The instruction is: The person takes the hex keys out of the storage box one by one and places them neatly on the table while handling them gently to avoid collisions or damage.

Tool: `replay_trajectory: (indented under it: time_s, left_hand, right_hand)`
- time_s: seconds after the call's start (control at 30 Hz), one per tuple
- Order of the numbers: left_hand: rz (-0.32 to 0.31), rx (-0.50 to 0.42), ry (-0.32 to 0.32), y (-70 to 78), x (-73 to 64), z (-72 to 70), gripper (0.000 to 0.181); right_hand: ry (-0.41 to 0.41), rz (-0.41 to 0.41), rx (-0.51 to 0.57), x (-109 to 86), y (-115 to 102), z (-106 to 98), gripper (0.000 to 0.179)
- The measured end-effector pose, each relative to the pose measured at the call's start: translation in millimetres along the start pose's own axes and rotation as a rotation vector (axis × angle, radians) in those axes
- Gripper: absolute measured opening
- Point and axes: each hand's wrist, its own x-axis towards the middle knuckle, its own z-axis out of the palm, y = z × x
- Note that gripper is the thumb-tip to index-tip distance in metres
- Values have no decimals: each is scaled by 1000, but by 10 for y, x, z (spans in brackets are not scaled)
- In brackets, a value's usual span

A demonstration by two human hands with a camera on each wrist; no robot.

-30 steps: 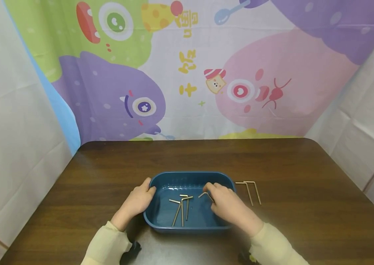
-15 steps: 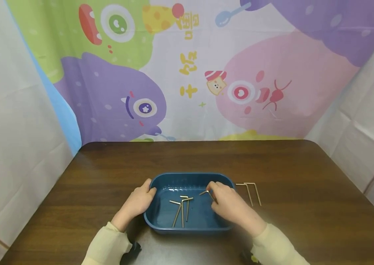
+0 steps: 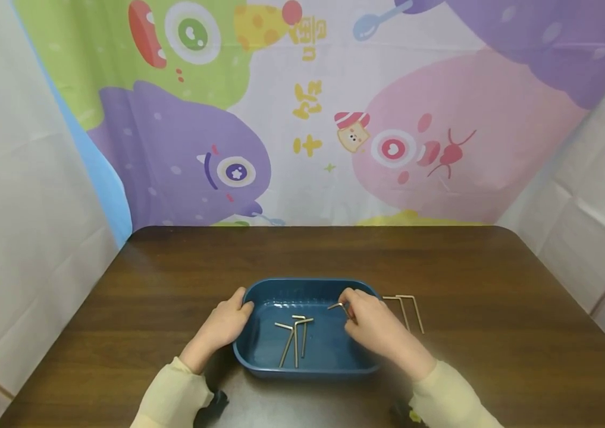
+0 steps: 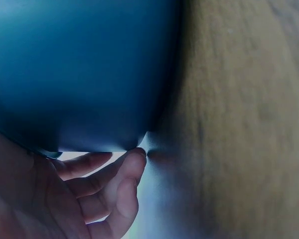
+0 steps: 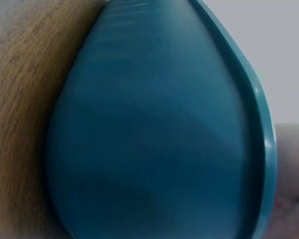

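A blue rectangular tray [image 3: 307,373] stands on the table. My left hand [image 3: 227,321] grips its left rim, thumb at the inside edge; in the left wrist view the curled fingers [image 4: 129,169] lie along the outer wall. Over the right part of the tray, my right hand [image 3: 372,326] pinches an L-shaped hex key [image 3: 336,305], its short arm pointing left and the rest partly behind the fingers. Several more hex keys [image 3: 295,348] lie on the tray floor, left of its middle. The tray's outer wall [image 5: 149,124] fills most of the right wrist view.
Two hex keys [image 3: 417,315] lie side by side on the dark wooden table [image 3: 174,255], just right of the tray. Behind the table hangs a cartoon-printed cloth [image 3: 302,196], with pale cloth at both sides.
My right hand has shifted slightly right and away from me with the pinched hex key. The left hand keeps its grip on the tray, which has not visibly moved.
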Motion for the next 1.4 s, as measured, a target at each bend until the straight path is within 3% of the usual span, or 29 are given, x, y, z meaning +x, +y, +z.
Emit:
replay_trajectory:
  time_s: [0.37,1.4]
  left_hand:
    - [-7,-17,2,-14,-19,19,17]
    - [-11,-12,-11,-3,5,-8,19]
  right_hand:
    - [-2,13,51,-3,20,-23,32]
    - [35,62,102,15,56,-119,23]
